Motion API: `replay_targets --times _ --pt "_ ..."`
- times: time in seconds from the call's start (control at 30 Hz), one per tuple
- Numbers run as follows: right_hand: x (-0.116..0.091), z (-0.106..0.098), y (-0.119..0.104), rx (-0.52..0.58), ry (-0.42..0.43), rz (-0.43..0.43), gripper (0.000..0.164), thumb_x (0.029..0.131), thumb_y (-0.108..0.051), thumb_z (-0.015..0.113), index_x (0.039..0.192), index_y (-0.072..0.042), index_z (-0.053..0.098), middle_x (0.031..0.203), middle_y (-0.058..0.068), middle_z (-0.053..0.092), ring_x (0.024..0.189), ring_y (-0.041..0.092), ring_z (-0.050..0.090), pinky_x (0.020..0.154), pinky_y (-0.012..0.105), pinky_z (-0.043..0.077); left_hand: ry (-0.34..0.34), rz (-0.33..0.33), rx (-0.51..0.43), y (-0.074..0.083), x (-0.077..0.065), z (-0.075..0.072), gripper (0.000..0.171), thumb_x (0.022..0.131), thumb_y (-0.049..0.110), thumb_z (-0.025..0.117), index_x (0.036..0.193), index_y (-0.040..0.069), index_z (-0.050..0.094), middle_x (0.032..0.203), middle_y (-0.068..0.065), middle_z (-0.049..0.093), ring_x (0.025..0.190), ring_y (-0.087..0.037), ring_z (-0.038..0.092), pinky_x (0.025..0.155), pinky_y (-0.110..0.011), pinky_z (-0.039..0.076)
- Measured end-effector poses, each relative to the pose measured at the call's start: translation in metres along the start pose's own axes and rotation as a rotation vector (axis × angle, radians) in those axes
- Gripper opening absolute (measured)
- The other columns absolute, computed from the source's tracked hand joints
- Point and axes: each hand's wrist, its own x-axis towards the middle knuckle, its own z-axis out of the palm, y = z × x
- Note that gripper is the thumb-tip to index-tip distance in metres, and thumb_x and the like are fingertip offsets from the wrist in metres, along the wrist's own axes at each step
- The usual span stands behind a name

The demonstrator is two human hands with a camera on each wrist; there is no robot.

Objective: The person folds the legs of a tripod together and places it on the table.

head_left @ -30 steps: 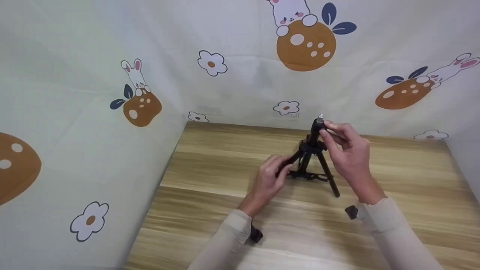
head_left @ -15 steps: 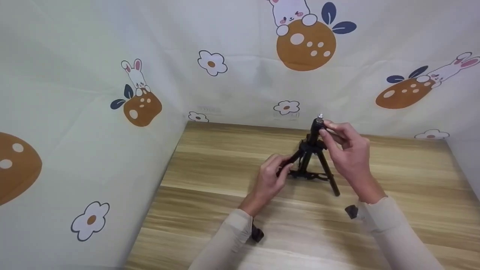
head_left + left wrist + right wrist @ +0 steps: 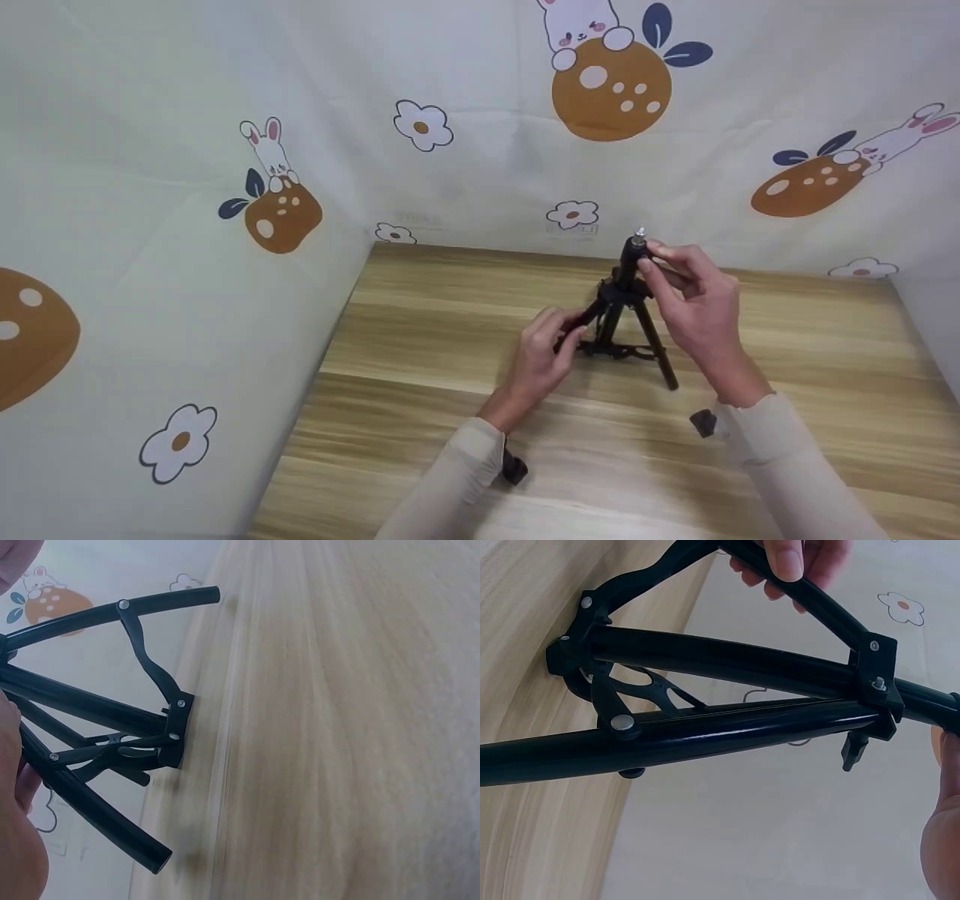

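Head view is showing a black tripod [image 3: 619, 298] between the fingers of the left hand [image 3: 541, 349] and those of the right hand [image 3: 696, 300]. The left fingers and thumb are clamping one leg [image 3: 589, 316]; the right ones are pinching the upper end, just below a silver screw [image 3: 640, 236]. Under the fingers, a wooden table [image 3: 420, 442] is extending; behind them, printed cloth [image 3: 487, 180] is rising.

One tripod [image 3: 619, 295], comprising three legs [image 3: 97, 807], one centre column [image 3: 82, 698] and one metal stud [image 3: 639, 238]. One left hand grip [image 3: 536, 351]; one right hand grip [image 3: 701, 304]. Two sleeves [image 3: 450, 480]. One desk [image 3: 405, 330]. Backdrop [image 3: 480, 60] prints, head view: five flowers [image 3: 421, 127], four spotted fruits [image 3: 589, 112], three rabbits [image 3: 574, 22].
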Motion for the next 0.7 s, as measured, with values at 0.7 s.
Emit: replay_targets --times 0.7 --pt "-0.0008 -0.0003 -0.0010 -0.001 0.000 0.005 0.024 0.092 0.019 0.074 0.113 0.007 0.075 0.121 0.023 0.079 0.111 0.016 0.080 0.092 0.027 0.066 0.006 -0.015 0.004 0.0015 0.0029 0.0023 0.019 0.105 0.013 0.071 0.121 0.001 0.073 0.108 -0.009 0.075 0.099 -0.017 0.076 0.090 -0.015 0.064"
